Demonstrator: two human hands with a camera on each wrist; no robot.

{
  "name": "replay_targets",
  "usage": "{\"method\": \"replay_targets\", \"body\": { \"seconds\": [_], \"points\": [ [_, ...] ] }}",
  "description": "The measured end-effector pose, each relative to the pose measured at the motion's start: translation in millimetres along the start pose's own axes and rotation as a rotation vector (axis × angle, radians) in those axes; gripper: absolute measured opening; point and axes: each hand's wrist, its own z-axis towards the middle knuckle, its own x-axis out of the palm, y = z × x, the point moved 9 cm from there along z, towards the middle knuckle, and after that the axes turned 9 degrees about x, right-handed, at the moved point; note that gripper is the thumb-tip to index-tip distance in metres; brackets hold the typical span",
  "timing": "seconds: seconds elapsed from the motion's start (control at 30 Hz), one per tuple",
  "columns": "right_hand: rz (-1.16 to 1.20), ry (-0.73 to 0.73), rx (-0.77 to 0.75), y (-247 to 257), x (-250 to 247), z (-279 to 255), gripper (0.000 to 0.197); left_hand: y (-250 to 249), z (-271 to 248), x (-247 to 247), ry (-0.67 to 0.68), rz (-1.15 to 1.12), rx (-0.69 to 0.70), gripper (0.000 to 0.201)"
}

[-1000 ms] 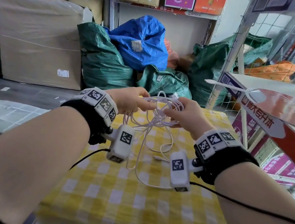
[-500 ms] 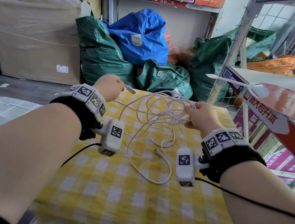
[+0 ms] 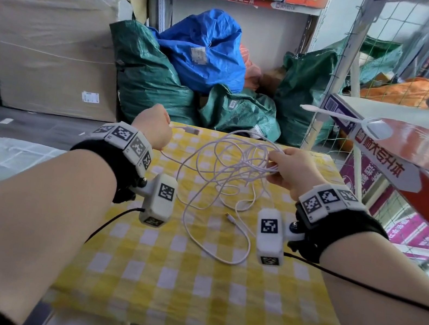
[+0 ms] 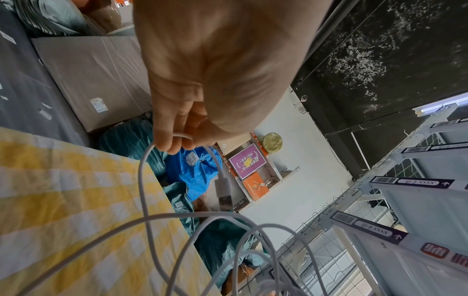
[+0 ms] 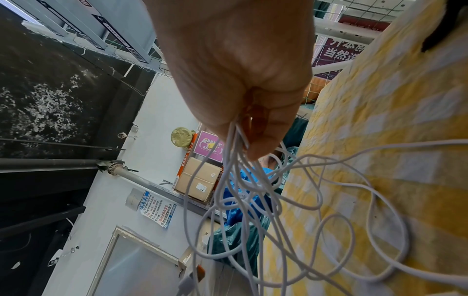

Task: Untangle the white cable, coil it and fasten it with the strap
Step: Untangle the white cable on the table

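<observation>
**One cable, two hands, a tangle held over the checked table**

One white cable (image 3: 223,169) is held up above the yellow checked table (image 3: 184,294), and it is gripped at two places. Near its USB plug (image 3: 191,130), at the table's far left edge, a single strand is pinched by the left hand (image 3: 153,128), fingertips (image 4: 168,143) pressed together on it. Towards the table's far right, several loops are clamped in a bunch by the right hand (image 3: 290,170), fingers (image 5: 260,148) closed tight on them. Between the two hands the tangle is seen hanging in loose loops. One long loop is laid on the table's middle, and the cable's small second plug (image 3: 227,216) is rested there too. One blue bag (image 3: 202,48) is seen beyond the table's far edge.
</observation>
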Motion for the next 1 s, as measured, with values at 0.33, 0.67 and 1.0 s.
{"method": "replay_targets", "body": {
  "seconds": [0.33,0.67,1.0],
  "points": [
    [0.081,0.047,0.016,-2,6,-7,0.014,-20,-7,15,0.065,0.237,0.200,0.018],
    [0.232,0.103,0.034,1,10,-19,0.006,-21,-37,84,0.578,0.141,0.202,0.022],
    [0.380,0.161,0.028,1,8,-22,0.007,-22,-52,112,0.664,0.010,0.160,0.013]
  ]
}}
